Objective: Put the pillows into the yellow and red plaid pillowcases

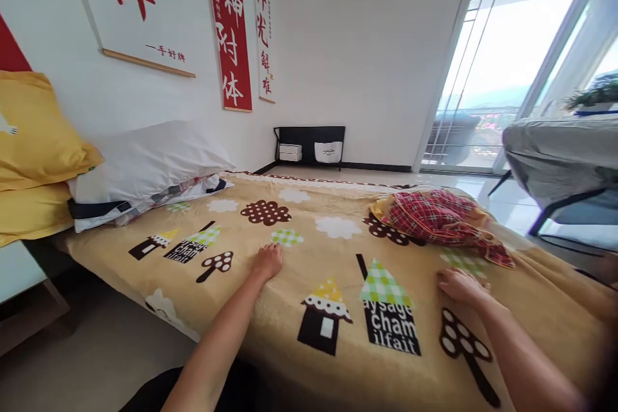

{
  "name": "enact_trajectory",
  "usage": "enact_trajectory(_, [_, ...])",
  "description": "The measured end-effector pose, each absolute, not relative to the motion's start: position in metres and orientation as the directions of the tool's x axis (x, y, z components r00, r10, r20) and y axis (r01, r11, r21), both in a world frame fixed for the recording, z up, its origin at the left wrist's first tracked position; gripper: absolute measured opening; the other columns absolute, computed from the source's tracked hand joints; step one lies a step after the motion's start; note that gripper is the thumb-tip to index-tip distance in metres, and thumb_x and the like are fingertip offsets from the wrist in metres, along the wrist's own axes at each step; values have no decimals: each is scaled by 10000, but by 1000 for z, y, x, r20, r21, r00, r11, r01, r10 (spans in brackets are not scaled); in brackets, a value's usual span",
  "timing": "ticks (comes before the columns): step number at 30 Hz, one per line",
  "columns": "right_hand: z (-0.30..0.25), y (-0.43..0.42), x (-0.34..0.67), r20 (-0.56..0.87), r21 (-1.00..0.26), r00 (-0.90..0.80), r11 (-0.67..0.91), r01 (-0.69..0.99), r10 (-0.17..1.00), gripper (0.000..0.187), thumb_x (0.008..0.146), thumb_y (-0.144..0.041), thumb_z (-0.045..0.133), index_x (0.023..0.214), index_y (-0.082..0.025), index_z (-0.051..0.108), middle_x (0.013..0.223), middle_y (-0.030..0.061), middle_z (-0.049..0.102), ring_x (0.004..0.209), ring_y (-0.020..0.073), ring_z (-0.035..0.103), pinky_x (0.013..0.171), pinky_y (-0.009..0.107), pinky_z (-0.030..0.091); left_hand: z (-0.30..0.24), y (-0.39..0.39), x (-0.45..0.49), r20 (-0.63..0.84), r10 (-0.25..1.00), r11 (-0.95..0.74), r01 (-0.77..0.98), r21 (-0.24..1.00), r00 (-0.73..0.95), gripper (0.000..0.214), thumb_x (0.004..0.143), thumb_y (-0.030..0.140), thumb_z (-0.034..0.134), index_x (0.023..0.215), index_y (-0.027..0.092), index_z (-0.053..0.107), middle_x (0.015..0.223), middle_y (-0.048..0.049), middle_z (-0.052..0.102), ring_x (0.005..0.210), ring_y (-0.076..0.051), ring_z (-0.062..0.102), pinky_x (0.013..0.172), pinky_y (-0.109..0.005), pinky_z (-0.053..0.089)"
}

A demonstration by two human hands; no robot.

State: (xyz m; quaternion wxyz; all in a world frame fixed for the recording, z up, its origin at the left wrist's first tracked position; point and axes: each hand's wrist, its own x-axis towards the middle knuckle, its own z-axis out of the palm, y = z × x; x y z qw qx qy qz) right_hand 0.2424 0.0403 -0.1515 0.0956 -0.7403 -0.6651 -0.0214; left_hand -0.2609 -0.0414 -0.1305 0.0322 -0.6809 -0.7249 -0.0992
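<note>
A beige blanket [299,264] printed with houses, mushrooms and clouds is spread over the bed. My left hand [268,261] rests palm down on it, just below a green checked cloud print. Farther right, my right hand [463,286] also presses on the blanket, above a brown dotted mushroom print. Both hands look foreshortened, and no cloth is visibly bunched in either. Beyond my right hand lies a crumpled red plaid cloth [434,215] with a yellow border, apart from the fingers.
At the bed's left end are a white pillow [149,164] and yellow pillows [38,135]. A pale bedside table [24,270] stands lower left. A black rack [309,141] is by the far wall. On the right stands a grey-covered piece of furniture [564,148] near the glass door [512,58].
</note>
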Motion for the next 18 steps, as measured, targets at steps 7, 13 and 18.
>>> enact_trajectory(7, [-145,18,265,117,-48,204,-199,979,972,300,729,-276,507,960,-233,694,1219,171,586,1143,398,528,883,612,418,-124,-22,-266,80,997,-26,994,106,18,374,859,168,343,1188,141,517,1092,-175,644,990,-281,617,805,-365,438])
enact_trajectory(13, [-130,54,247,236,-57,134,-124,991,963,364,777,-263,512,1113,-280,649,1455,86,382,1232,366,453,936,514,412,-122,7,-277,63,996,-74,985,158,65,245,852,203,366,1007,191,555,1002,-110,672,921,-238,632,745,-308,422])
enact_trajectory(18, [-131,106,217,358,-221,216,-142,965,908,387,817,-294,459,1148,-223,648,1407,78,436,1239,271,467,994,373,406,-133,29,-278,102,992,-84,984,156,68,184,844,223,379,953,199,526,902,-84,677,842,-237,639,677,-302,390])
